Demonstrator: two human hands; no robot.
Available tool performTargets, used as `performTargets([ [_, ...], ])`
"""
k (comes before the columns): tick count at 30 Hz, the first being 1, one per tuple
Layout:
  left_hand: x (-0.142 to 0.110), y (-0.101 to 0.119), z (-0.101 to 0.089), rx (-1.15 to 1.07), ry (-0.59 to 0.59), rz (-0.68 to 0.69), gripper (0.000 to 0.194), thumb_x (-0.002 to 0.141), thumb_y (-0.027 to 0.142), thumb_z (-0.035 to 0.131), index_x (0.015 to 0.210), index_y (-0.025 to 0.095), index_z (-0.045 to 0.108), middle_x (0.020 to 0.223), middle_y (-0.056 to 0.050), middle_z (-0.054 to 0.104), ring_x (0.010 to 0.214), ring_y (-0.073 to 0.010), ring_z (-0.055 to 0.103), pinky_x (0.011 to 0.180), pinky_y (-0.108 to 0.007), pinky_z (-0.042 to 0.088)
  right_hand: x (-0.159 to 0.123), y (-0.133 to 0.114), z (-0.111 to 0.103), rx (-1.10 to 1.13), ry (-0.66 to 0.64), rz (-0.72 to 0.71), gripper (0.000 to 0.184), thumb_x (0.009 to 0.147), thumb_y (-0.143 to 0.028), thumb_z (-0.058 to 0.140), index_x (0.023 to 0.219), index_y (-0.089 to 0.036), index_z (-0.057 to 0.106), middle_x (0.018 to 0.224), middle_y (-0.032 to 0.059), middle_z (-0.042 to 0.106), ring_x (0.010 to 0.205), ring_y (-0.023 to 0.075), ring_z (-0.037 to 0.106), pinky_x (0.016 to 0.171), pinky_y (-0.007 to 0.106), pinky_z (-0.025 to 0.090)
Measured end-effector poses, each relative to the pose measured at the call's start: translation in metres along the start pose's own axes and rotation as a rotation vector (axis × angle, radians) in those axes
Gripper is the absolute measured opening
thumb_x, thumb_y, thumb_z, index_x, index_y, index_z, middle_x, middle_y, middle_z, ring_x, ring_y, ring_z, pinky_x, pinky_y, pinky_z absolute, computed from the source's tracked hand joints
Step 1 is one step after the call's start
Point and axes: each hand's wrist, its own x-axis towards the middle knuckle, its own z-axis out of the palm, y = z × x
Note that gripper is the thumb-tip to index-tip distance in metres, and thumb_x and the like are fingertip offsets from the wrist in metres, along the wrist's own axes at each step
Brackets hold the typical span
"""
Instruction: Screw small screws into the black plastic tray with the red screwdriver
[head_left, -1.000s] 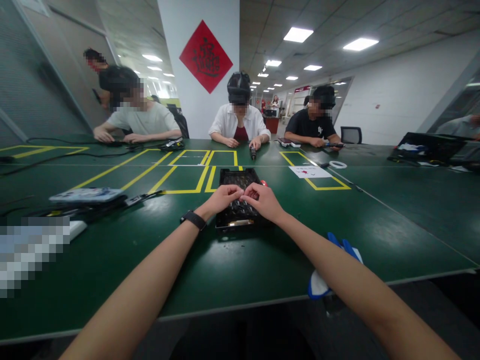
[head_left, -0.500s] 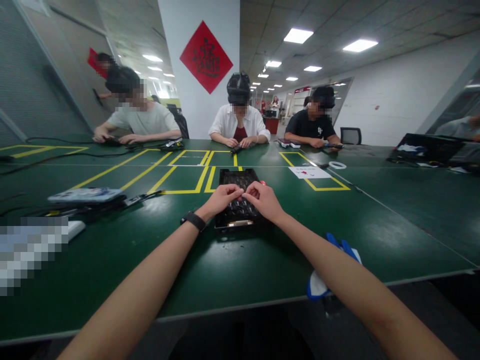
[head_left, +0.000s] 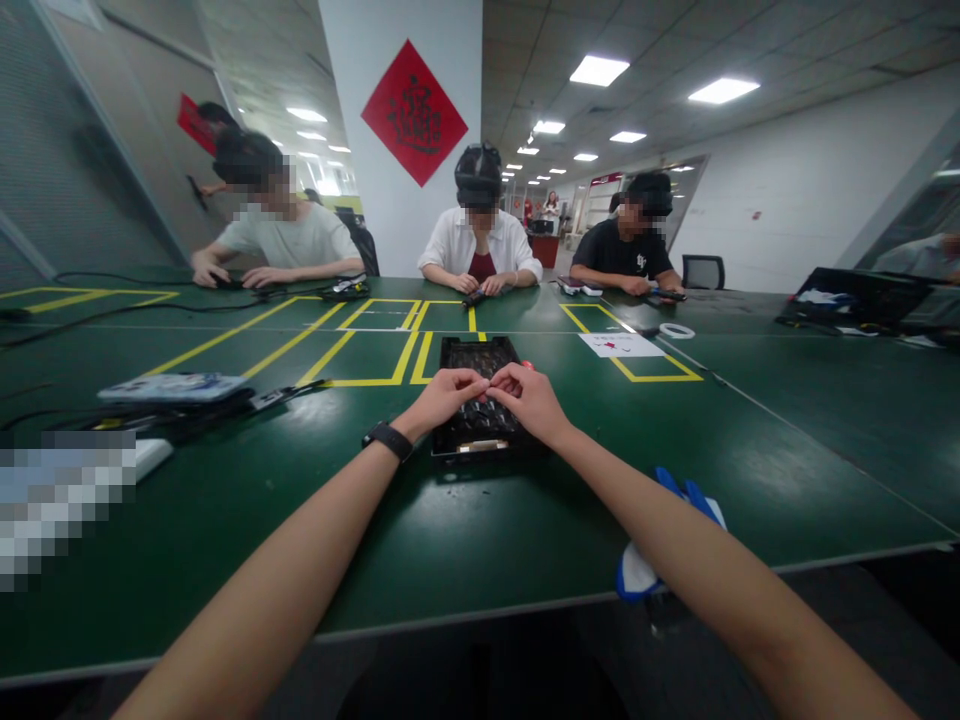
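Note:
My left hand (head_left: 448,400) and my right hand (head_left: 528,401) meet fingertip to fingertip above a black tray (head_left: 480,447) that lies on the green table. Both are closed in a pinch, thumb against forefinger. Whatever sits between the fingertips is too small to make out. Inside the tray are many small dark and shiny pieces, partly covered by my hands. A pale strip or label shows at its near edge. Just past my right fingers, a small red object (head_left: 528,365) peeks out, mostly hidden.
A blue-and-white glove (head_left: 637,575) lies at the table's front edge, under my right forearm. Left stand a pale flat box (head_left: 172,388) and cables. A paper sheet (head_left: 621,345) and a white ring (head_left: 676,330) lie farther right. Three people sit across the table.
My hands keep the same pinch over the tray, with hardly any movement. The person opposite has lowered a dark tool onto its side, both hands now near it.

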Motion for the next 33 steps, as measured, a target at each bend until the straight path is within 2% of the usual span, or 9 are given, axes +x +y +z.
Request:
performTargets([
  [5,0.0,0.003,-0.001,-0.022,-0.01,0.007,0.039,0.08,0.049,0.051,0.07,0.013,0.063,0.07,-0.003,0.063,0.067,-0.0119,0.052,0.066,-0.024,0.039,0.001,-0.002,-0.001,0.035,-0.021,0.013,0.015,0.078,-0.03,0.06,0.077,-0.015,0.062,0.071,0.0017,0.064,0.061,0.01,0.054,0.06,0.023,0.043],
  [9,-0.001,0.006,0.001,-0.011,-0.001,-0.006,0.042,0.084,0.049,0.045,0.066,0.014,0.061,0.065,-0.001,0.059,0.062,-0.0107,0.049,0.063,-0.024,0.038,0.001,-0.003,-0.002,0.064,-0.057,0.006,0.014,0.077,-0.028,0.061,0.077,-0.015,0.062,0.071,0.0009,0.065,0.059,0.009,0.054,0.058,0.022,0.042],
  [14,0.002,0.003,0.006,-0.007,0.082,-0.022,0.043,0.086,0.048,0.04,0.069,0.014,0.06,0.068,-0.003,0.061,0.067,-0.013,0.053,0.068,-0.025,0.041,0.002,0.003,0.0,0.018,0.01,0.03,0.013,0.078,-0.027,0.058,0.076,-0.015,0.061,0.068,0.0002,0.062,0.06,0.0092,0.054,0.059,0.022,0.042],
  [16,0.003,-0.001,0.005,0.098,0.151,-0.013,0.038,0.086,0.045,0.04,0.073,0.015,0.06,0.072,-0.004,0.062,0.07,-0.0144,0.054,0.069,-0.027,0.042,0.002,0.006,0.0,0.0,0.043,0.044,0.013,0.079,-0.027,0.057,0.078,-0.015,0.061,0.07,0.0006,0.062,0.063,0.0099,0.055,0.061,0.022,0.043],
  [19,0.002,-0.009,0.0,0.419,0.242,0.023,0.025,0.085,0.036,0.045,0.084,0.017,0.062,0.085,-0.006,0.064,0.082,-0.0186,0.056,0.078,-0.031,0.042,0.002,0.008,0.0,-0.034,0.084,0.068,0.014,0.08,-0.028,0.054,0.079,-0.016,0.061,0.071,0.0011,0.062,0.065,0.0109,0.055,0.062,0.023,0.044],
  [22,0.001,-0.019,-0.008,0.686,0.162,0.035,0.021,0.082,0.028,0.05,0.094,0.019,0.064,0.102,-0.008,0.064,0.099,-0.0226,0.055,0.089,-0.036,0.038,0.002,0.009,-0.001,-0.044,0.096,0.089,0.015,0.081,-0.028,0.052,0.08,-0.016,0.061,0.072,0.0013,0.062,0.066,0.0115,0.056,0.063,0.024,0.044],
  [26,0.004,-0.03,-0.011,0.792,-0.038,0.05,0.027,0.079,0.023,0.051,0.103,0.023,0.064,0.125,-0.005,0.057,0.114,-0.0229,0.05,0.098,-0.038,0.032,0.001,0.01,0.0,-0.059,0.077,0.087,0.016,0.082,-0.029,0.05,0.08,-0.017,0.06,0.072,0.001,0.062,0.067,0.0117,0.056,0.065,0.024,0.044],
  [29,0.007,-0.033,-0.008,0.845,-0.089,0.044,0.027,0.078,0.021,0.051,0.1,0.024,0.066,0.111,-0.005,0.065,0.106,-0.0229,0.055,0.099,-0.039,0.03,0.001,0.011,0.0,-0.093,0.065,0.091,0.016,0.082,-0.03,0.05,0.08,-0.018,0.06,0.072,0.0005,0.062,0.067,0.0118,0.056,0.064,0.025,0.043],
  [33,0.009,-0.034,-0.007,0.818,-0.104,0.028,0.022,0.077,0.023,0.052,0.091,0.022,0.069,0.096,-0.006,0.069,0.091,-0.0219,0.061,0.086,-0.034,0.039,0.001,0.012,0.0,-0.11,0.045,0.093,0.017,0.083,-0.031,0.05,0.079,-0.018,0.06,0.072,0.0004,0.062,0.066,0.0116,0.056,0.064,0.025,0.042],
])
